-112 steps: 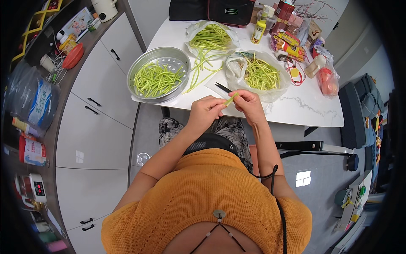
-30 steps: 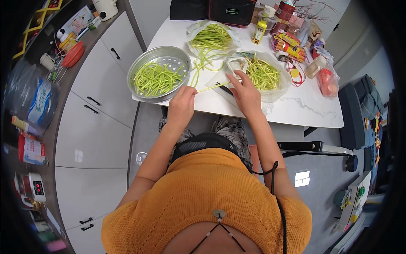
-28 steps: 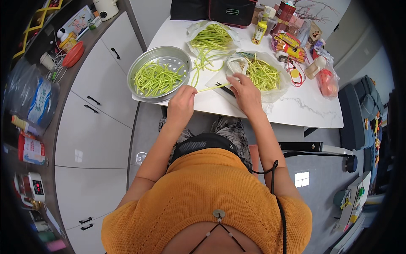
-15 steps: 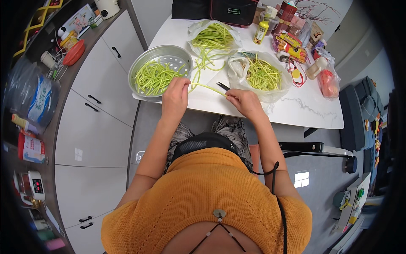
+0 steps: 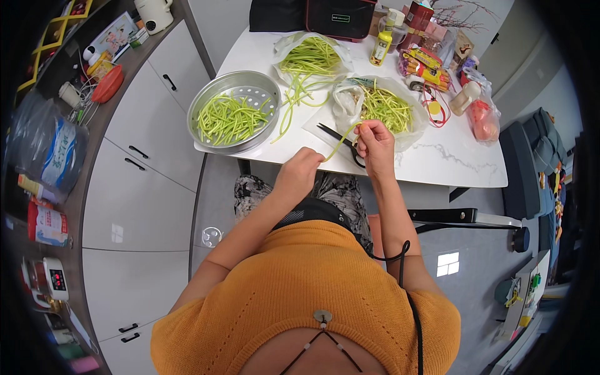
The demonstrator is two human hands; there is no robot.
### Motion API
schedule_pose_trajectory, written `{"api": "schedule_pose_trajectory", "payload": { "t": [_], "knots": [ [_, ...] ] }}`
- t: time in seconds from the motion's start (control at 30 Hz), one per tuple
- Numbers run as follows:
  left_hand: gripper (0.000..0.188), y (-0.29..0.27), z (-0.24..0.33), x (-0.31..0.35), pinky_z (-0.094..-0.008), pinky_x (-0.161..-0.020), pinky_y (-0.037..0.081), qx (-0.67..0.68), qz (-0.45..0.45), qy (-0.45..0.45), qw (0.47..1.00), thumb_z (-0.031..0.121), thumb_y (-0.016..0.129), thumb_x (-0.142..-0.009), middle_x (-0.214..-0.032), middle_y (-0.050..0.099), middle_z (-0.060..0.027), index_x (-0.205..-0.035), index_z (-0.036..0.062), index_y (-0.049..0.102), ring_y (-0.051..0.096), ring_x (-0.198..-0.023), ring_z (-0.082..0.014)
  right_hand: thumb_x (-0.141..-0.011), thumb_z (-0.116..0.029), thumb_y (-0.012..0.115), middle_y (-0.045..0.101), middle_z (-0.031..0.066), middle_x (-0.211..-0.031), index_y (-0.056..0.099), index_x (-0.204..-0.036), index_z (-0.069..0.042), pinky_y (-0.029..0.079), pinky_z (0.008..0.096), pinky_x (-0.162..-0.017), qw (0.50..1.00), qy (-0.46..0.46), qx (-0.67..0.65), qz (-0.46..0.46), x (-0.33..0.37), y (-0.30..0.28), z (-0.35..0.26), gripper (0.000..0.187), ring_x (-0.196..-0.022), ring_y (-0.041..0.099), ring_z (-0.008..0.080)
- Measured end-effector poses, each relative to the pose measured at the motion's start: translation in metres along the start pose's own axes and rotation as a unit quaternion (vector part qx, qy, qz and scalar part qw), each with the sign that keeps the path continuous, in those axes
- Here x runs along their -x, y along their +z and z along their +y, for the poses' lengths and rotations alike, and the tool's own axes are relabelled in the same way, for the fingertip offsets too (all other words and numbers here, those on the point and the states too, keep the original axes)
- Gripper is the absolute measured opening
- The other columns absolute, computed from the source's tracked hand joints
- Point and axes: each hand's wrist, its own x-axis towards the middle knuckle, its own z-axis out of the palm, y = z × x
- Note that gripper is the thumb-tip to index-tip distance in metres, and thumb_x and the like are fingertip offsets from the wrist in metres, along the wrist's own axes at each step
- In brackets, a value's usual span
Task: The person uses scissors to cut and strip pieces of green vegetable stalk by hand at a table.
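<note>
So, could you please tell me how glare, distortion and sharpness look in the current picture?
Head view: a bright, window-shaped reflection on the grey floor; head view: a fainter one on a pale cabinet door; head view: cabinet edges bow and the corners go black; head view: the left hand, right hand and green stem look fairly sharp.

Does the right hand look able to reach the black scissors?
Probably yes: the black scissors lie close by the right hand, with nothing piled on them. The hand pinches a green stem crossing in front of them, so letting go would likely come first.
</note>
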Motion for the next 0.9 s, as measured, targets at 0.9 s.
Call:
{"api": "schedule_pose_trajectory", "payload": {
  "t": [0.9],
  "knots": [
    [0.012,-0.006,0.002,-0.006,-0.0228,-0.062,0.050,0.181,-0.094,-0.220,0.954,-0.002,0.052,-0.082,-0.086,0.056,-0.0070,-0.089,-0.0041,0.061,0.060,-0.068,-0.0121,-0.086,-0.015,0.060,0.048,-0.0023,-0.058,0.062,-0.097,0.000,0.028,0.0166,-0.040,0.995,0.085,-0.002,-0.053,0.006,0.002,-0.015,0.019,-0.045,0.037,0.0032]
  ]
}}
